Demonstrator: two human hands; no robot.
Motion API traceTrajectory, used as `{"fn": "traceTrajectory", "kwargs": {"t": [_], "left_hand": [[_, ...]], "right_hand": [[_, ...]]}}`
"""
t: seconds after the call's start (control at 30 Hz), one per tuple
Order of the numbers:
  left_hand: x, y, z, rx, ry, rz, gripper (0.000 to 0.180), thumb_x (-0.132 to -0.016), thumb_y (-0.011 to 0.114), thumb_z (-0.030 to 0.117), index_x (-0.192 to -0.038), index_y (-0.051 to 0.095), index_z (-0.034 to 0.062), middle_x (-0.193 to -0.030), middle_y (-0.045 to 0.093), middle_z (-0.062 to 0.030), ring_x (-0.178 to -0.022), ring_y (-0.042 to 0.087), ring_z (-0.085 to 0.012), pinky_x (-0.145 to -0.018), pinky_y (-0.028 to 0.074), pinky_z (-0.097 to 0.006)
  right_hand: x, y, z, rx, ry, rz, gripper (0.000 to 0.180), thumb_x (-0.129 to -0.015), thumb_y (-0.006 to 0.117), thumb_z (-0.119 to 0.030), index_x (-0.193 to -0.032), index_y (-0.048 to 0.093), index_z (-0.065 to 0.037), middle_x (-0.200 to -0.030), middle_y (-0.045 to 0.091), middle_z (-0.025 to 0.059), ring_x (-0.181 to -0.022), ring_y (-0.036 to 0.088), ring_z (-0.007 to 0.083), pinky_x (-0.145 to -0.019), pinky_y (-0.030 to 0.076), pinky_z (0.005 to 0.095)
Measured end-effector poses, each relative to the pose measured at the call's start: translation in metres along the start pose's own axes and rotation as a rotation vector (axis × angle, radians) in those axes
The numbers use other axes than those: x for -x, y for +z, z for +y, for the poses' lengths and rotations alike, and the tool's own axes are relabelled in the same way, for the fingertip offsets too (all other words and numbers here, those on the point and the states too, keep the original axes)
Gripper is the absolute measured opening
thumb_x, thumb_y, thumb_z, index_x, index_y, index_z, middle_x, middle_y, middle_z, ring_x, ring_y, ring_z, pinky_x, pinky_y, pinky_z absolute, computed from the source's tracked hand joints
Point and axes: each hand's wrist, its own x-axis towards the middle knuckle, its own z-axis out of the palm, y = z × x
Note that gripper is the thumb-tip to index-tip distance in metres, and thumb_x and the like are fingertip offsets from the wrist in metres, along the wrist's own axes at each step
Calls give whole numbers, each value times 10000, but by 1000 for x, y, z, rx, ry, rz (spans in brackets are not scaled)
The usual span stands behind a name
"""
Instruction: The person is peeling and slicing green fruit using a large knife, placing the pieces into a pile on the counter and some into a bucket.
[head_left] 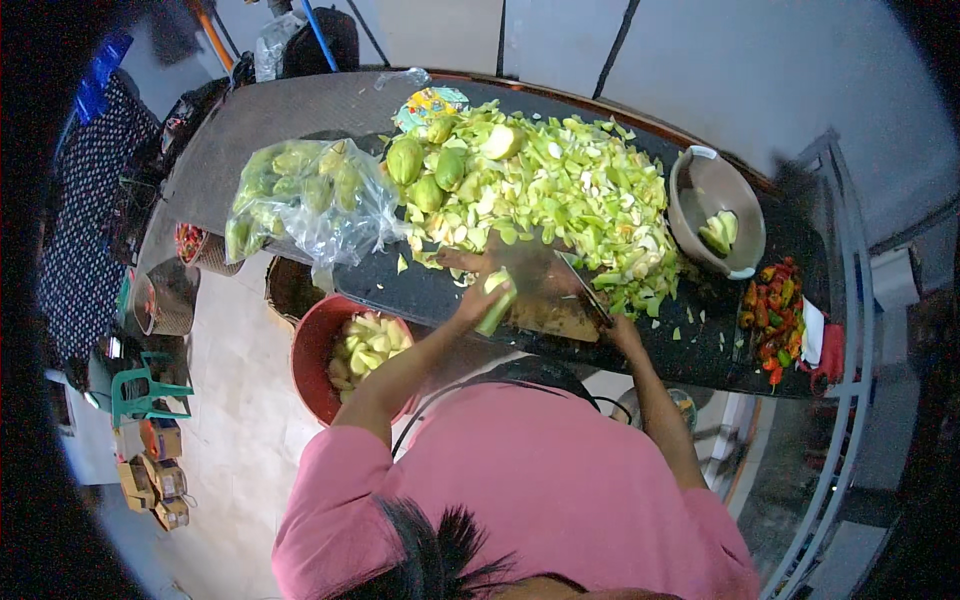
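Observation:
In my left hand is a pale green piece of chayote, held over the near edge of the dark table. My right hand grips the handle of a knife, its blade slanting up and left over a wooden cutting board. Beyond both hands spreads a large heap of green peelings. Several whole green chayotes lie at the heap's left side. Below and left of the table, a red tub holds pale peeled pieces.
A clear plastic bag of chayotes lies on the table's left. To the right stand a grey-brown basin with green pieces inside and a pile of red and orange peppers. A metal rail borders the right side; a green stool stands at left.

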Motion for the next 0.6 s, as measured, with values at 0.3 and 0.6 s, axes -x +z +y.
{"fn": "traceTrajectory", "kwargs": {"t": [0.3,0.6], "left_hand": [[4,-1,0,-42,-38,30,696,-798,576,583,-1249,460,65,-967,623,-192,-851,621,-248,-754,482,-349],[19,-6,21,82,-3,-4,650,-810,606,528,-1206,486,26,-933,624,-138,-819,609,-188,-723,485,-303]], "right_hand": [[2,-9,-9,-1,0,-67,345,-696,724,-220,-951,646,-1,-827,660,195,-777,649,325,-669,483,410],[0,-4,-7,55,0,-59,352,-697,725,-245,-953,650,-14,-810,665,181,-759,647,315,-665,483,398]]}}
